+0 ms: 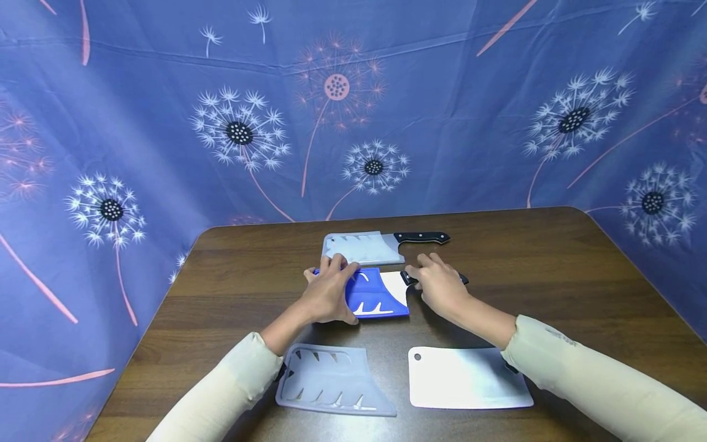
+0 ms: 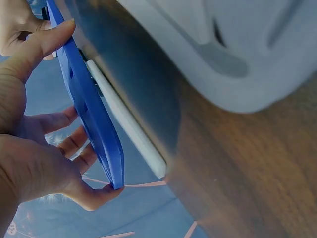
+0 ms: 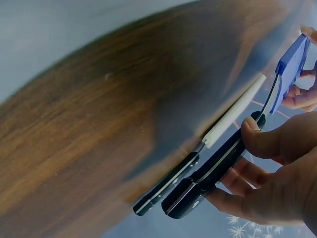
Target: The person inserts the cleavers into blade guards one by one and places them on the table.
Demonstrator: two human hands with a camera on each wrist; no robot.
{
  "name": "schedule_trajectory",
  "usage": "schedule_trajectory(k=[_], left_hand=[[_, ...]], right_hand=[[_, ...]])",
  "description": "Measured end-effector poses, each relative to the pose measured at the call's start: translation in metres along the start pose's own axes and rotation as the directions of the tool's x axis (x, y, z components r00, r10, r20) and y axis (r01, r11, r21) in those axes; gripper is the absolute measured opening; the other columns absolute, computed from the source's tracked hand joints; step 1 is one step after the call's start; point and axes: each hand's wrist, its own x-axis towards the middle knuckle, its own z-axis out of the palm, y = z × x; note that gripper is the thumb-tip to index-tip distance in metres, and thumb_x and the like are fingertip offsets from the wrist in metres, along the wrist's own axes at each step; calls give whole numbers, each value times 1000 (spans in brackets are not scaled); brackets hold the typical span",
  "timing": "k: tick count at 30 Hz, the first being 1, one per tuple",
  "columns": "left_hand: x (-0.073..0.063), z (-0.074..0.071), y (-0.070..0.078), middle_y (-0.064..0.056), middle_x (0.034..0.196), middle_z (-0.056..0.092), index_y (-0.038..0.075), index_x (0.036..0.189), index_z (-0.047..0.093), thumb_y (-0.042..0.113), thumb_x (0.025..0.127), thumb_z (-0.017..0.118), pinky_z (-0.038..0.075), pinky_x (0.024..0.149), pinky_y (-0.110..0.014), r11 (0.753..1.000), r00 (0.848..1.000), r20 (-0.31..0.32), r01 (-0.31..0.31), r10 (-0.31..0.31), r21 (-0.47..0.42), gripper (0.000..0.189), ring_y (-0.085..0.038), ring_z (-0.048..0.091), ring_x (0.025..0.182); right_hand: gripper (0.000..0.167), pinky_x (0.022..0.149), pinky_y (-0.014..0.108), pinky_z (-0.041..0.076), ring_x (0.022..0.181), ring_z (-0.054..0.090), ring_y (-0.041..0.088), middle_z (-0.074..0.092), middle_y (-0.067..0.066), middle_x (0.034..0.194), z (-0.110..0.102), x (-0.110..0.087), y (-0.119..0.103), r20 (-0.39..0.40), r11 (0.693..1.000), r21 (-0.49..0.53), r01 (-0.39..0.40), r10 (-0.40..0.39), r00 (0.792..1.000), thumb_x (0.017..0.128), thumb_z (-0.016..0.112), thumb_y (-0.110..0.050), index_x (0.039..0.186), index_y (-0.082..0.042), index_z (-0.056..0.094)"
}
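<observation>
A cleaver with a black handle (image 3: 218, 161) has most of its blade inside a blue blade cover (image 1: 381, 293); a strip of bare blade (image 1: 395, 285) shows between cover and handle. My left hand (image 1: 329, 293) grips the cover across its width, thumb on the near edge and fingers on the far edge. With my right hand (image 1: 442, 285) I hold the handle between thumb and fingers. Both wrist views show the cover and handle lifted off the table. Just behind lies a second cleaver in a whitish cover (image 1: 359, 248), its black handle (image 1: 422, 237) pointing right.
At the front left of the brown wooden table (image 1: 237, 270) lies a grey blade cover (image 1: 331, 380), under my left forearm. A bare cleaver blade (image 1: 464, 377) with a corner hole lies front right; my right sleeve hides its far end. A blue dandelion-print cloth (image 1: 442, 153) hangs behind.
</observation>
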Motion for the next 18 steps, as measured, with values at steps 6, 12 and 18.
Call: schedule_trajectory(k=[6,12,18], left_hand=[[1,6,-3,-8,121,44,14,137,51,37,46,95,32,80,-57,1000,999,45,21,-20,-21,104,-28,37,110],[2,11,-6,-7,122,44,16,136,52,39,44,95,34,81,-58,999,998,56,32,-31,-12,104,-27,38,111],[3,13,-8,-8,125,44,16,137,51,39,45,95,34,82,-60,999,996,79,40,-39,-22,104,-28,37,113]], right_hand=[[40,61,38,54,92,57,31,61,16,102,6,2,3,36,1000,8,1,-2,999,74,72,11,112,-3,71],[38,62,39,54,91,57,31,61,15,100,11,3,3,49,1000,28,-1,0,999,76,72,9,112,-4,71],[37,62,38,54,90,57,31,61,15,98,16,4,4,67,1000,26,1,-2,998,76,72,8,111,-3,71]])
